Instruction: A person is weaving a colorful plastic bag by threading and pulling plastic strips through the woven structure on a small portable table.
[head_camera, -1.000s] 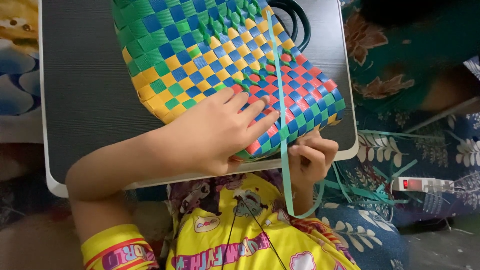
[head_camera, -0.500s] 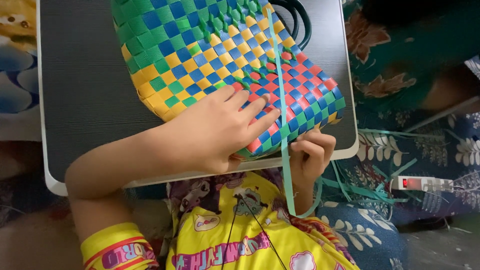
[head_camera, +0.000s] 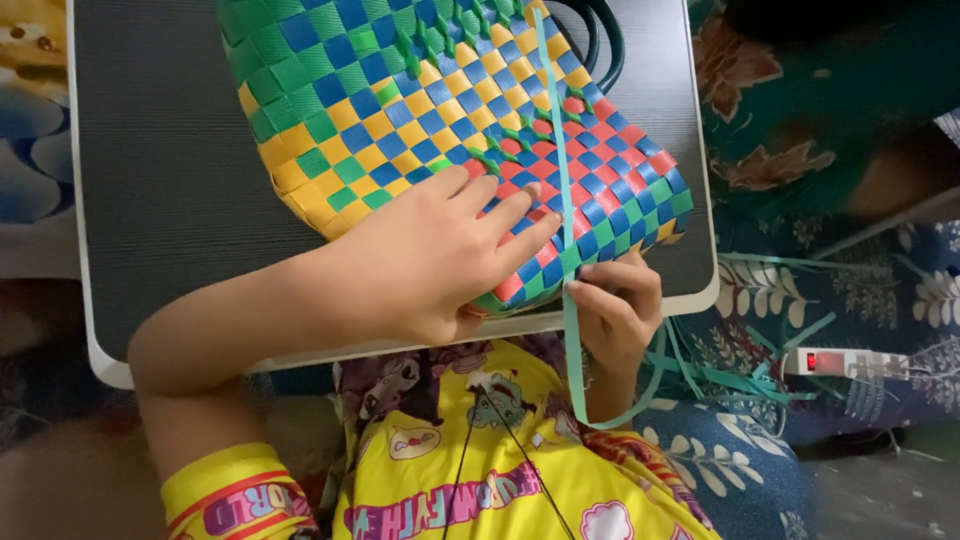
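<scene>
STEP: weaving strip (head_camera: 556, 150) through basket (head_camera: 450, 130) | BASKET: on table (head_camera: 150, 180), centre-to-12 | LEFT: hand (head_camera: 430, 265) flat, pressing basket, grasping nothing | RIGHT: hand (head_camera: 615, 310) at 5 o'clock pinches strip | NEXT: judged to need a taut pull.

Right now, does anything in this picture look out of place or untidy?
Mostly tidy. One loose teal strip runs across the woven basket, unwoven, hanging past the table edge. More strips lie tangled beside a white power strip on the patterned cloth.
</scene>
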